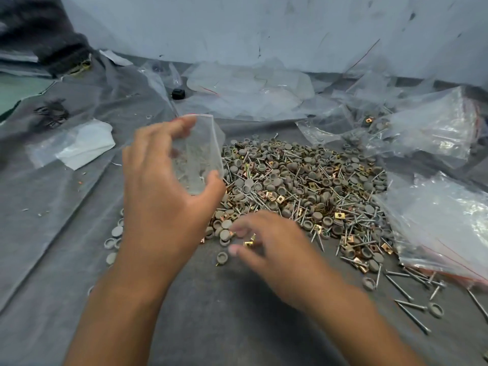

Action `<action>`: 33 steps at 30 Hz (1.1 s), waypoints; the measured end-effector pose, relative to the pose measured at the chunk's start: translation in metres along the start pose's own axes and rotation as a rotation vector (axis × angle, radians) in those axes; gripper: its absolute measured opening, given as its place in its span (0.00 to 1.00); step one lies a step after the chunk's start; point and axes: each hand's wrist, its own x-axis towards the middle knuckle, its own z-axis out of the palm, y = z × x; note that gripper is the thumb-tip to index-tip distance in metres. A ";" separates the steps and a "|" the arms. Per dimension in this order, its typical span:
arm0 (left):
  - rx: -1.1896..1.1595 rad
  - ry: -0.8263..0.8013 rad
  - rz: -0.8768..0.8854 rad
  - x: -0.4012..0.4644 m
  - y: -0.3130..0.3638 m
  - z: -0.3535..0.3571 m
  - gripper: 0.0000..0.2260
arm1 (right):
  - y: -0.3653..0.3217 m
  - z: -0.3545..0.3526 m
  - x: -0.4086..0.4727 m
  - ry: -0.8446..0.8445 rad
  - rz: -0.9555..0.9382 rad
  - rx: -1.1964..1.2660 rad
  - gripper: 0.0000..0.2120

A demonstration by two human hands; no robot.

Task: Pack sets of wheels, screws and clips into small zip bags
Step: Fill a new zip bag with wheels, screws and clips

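Currently, findings as follows.
Left grip: the left hand (163,180) pinches a small zip bag (200,154) between fingertips at its top edge and thumb at its lower corner; the bag is raised and looks empty.
Right grip: the right hand (266,249) is blurred, fingers curled low over the near edge of the pile; whether they pinch a part, I cannot tell.
Task parts: a mixed pile (303,186) of grey wheels, screws and brass clips lies on the grey cloth (66,207) just beyond the right grip and beside the bag held in the left.
Stock: larger plastic bags (435,133) lie to the outer side of the right grip.
Risk, miscount: parts are intermingled, so a set may go in short or doubled.
Risk, spillage: the bag mouth does not appear spread; parts dropped at it may miss.
Risk, puncture: screw points may pierce thin film.
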 end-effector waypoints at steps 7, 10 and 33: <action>0.014 0.028 -0.029 0.001 -0.003 -0.002 0.26 | -0.021 0.027 0.005 0.009 0.018 -0.210 0.19; 0.006 0.021 -0.035 0.001 -0.004 -0.002 0.26 | -0.020 0.025 -0.001 0.035 0.051 -0.204 0.09; 0.100 -0.272 0.086 -0.006 0.000 0.007 0.27 | -0.002 -0.033 -0.002 0.347 -0.044 0.685 0.05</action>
